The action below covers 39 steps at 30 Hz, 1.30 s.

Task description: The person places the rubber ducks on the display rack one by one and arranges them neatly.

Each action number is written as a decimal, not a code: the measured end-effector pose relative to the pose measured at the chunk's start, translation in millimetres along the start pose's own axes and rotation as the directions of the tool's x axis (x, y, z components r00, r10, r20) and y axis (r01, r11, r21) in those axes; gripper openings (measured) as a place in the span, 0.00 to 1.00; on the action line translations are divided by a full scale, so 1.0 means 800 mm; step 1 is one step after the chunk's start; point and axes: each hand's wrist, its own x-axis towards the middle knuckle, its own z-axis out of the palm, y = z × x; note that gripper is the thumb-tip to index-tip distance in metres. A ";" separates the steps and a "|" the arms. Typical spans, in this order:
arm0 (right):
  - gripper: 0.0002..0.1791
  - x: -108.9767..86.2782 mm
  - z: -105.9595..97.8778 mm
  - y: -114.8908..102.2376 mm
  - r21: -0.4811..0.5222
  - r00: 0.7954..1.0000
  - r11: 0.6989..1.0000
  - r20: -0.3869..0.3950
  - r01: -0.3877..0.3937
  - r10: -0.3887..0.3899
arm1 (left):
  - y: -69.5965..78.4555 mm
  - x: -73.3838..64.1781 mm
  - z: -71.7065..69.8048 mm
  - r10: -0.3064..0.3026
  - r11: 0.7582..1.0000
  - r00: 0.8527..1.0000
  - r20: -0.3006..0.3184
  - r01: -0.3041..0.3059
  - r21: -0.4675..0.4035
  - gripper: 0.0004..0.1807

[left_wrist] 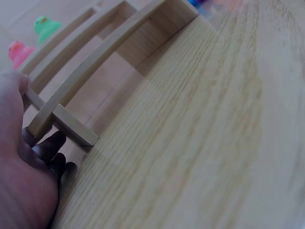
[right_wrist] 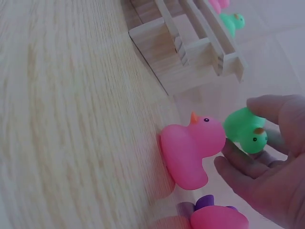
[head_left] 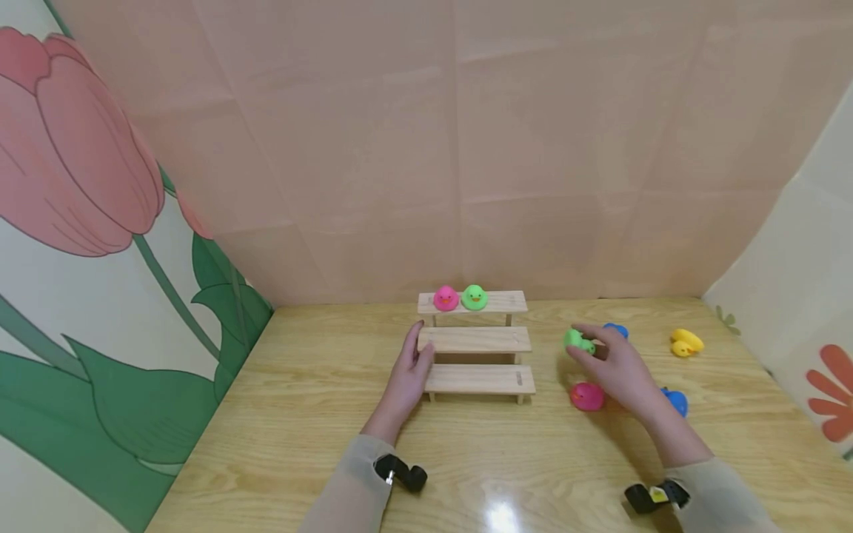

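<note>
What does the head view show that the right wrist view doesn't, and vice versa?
Head only: left hand at the rack, yellow duck, printed tulip.
Right wrist only: a second loose pink toy, cut off at the bottom edge.
Both: wooden rack, top-shelf pink duck and green duck, right hand holding another green duck.

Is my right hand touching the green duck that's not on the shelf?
Touching. The right wrist view shows it: your right hand pinches the green duck, its fingers against the body.
</note>
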 end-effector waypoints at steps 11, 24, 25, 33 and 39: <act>0.33 -0.003 0.001 -0.009 -0.022 0.998 1.000 -0.065 0.017 -0.019 | 0.001 0.001 0.000 -0.003 1.000 1.000 -0.001 0.003 -0.007 0.39; 0.36 -0.002 0.000 -0.013 0.011 0.994 0.999 -0.097 0.044 -0.043 | -0.001 0.001 0.000 -0.004 1.000 1.000 -0.007 0.004 -0.005 0.39; 0.35 -0.002 0.000 -0.013 0.017 0.993 0.999 -0.104 0.050 -0.048 | -0.001 0.001 0.000 -0.002 1.000 1.000 -0.007 0.002 -0.006 0.39; 0.33 0.000 -0.002 -0.021 0.016 0.988 0.999 -0.146 0.048 -0.045 | 0.001 0.001 0.000 -0.008 1.000 1.000 -0.009 0.008 -0.005 0.39; 0.36 0.002 -0.004 -0.031 0.046 0.991 0.999 -0.129 0.027 -0.021 | -0.001 0.001 0.000 -0.008 1.000 1.000 -0.008 0.008 -0.005 0.39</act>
